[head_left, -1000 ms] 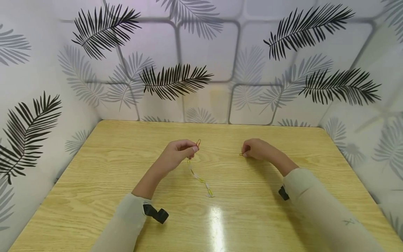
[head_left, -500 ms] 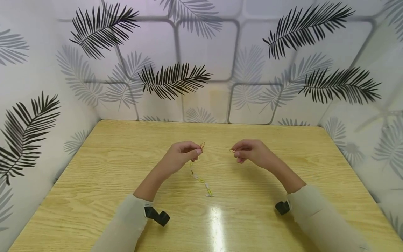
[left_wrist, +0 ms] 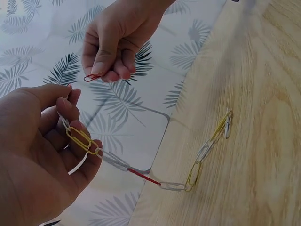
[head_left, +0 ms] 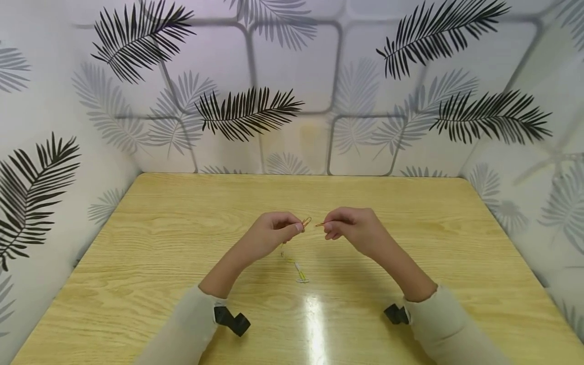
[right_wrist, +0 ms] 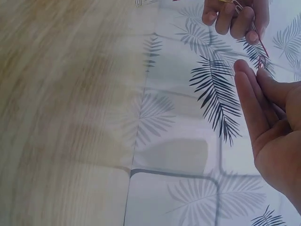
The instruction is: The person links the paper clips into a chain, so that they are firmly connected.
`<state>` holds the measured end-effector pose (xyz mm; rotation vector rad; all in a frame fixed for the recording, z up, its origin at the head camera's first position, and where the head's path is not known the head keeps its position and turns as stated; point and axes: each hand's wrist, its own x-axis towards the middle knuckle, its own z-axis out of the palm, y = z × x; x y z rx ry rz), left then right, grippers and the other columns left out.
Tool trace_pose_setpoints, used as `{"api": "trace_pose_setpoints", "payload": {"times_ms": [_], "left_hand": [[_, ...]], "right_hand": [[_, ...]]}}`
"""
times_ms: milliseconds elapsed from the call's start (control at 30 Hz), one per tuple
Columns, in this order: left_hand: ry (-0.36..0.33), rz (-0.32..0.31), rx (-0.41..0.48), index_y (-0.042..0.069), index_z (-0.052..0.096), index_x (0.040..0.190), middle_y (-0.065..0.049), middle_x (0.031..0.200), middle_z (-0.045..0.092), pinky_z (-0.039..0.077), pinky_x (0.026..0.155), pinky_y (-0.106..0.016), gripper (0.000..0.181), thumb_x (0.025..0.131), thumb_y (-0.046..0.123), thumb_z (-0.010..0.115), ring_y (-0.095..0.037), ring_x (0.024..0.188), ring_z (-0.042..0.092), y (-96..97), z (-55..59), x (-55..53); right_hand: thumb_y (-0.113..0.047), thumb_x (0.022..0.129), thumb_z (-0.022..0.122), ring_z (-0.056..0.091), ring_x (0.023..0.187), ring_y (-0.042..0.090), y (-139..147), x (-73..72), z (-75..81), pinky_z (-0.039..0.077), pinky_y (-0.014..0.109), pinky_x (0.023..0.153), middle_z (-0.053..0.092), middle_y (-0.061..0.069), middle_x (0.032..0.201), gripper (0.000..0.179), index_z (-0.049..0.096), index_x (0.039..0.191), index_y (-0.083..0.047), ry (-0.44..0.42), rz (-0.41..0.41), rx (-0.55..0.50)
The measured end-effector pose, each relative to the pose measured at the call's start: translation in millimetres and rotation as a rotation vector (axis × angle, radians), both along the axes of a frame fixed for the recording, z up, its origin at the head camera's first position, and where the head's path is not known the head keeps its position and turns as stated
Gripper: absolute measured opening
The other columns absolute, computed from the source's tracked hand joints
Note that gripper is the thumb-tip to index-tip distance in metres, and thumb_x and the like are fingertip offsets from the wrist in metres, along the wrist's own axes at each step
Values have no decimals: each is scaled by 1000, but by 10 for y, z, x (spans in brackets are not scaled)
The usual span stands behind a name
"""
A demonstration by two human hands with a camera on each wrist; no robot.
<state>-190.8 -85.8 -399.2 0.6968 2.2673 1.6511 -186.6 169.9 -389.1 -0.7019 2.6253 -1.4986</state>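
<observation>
Between the thumb and fingers of my left hand (head_left: 269, 233) is the orange-red end paper clip (head_left: 307, 221) of a chain. From there the chain hangs across the palm in the left wrist view, with a yellow paper clip (left_wrist: 78, 137), white ones and another red paper clip (left_wrist: 143, 176). Its lower end (head_left: 302, 277) lies on the table. My right hand (head_left: 358, 230) pinches a separate red paper clip (left_wrist: 91, 77), which sticks out toward the left hand. A small gap separates the two clips in the head view.
A wood-grain table (head_left: 182, 203) spreads under both hands. Pale walls (head_left: 292, 61) with a dark and grey leaf print stand behind it and at both sides. A black wrist device (head_left: 232, 320) sits at the left sleeve, another (head_left: 396, 314) at the right.
My right hand has come up off the table and moved left with its red paper clip. My left hand has shifted slightly right and nearer, so the two clips are now close together.
</observation>
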Motion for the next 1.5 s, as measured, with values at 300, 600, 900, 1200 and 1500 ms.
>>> {"api": "trace_pose_setpoints", "payload": {"times_ms": [300, 600, 900, 1200, 1500], "left_hand": [[8, -25, -13, 11, 72, 105, -3, 82, 55, 39, 67, -32, 19, 103, 25, 59, -19, 71, 43, 10, 32, 43], [20, -26, -16, 11, 72, 103, -1, 80, 52, 37, 65, -32, 19, 103, 24, 59, -18, 69, 40, 19, 35, 47], [19, 4, 0, 11, 71, 100, -5, 76, 48, 36, 62, -31, 18, 103, 24, 57, -18, 65, 37, 6, 25, 40], [17, 1, 14, 12, 70, 100, -4, 77, 49, 41, 67, -32, 19, 104, 23, 55, -19, 66, 40, 0, 32, 34], [12, -5, 42, 11, 69, 98, -6, 80, 51, 43, 67, -35, 19, 104, 23, 55, -19, 69, 44, 9, 27, 47]], "right_hand": [[-13, 95, 69, 71, 74, 12, -104, 123, 53, 58, 27, 69, 72, -1, 80, 5, 70, 93, -8, 219, 23, 123], [-2, 96, 64, 72, 77, 12, -106, 145, 57, 60, 29, 71, 72, 4, 85, 5, 69, 98, -3, 364, 106, 105], [-3, 96, 65, 69, 75, 12, -124, 163, 70, 55, 24, 64, 71, 1, 84, 5, 69, 99, -5, 494, 62, 155], [2, 94, 67, 69, 72, 12, -141, 173, 61, 55, 23, 62, 72, 4, 85, 7, 68, 99, -2, 581, 38, 167], [2, 92, 68, 68, 68, 11, -151, 165, 31, 54, 22, 60, 70, 3, 79, 6, 68, 98, -1, 749, 24, 188]]}}
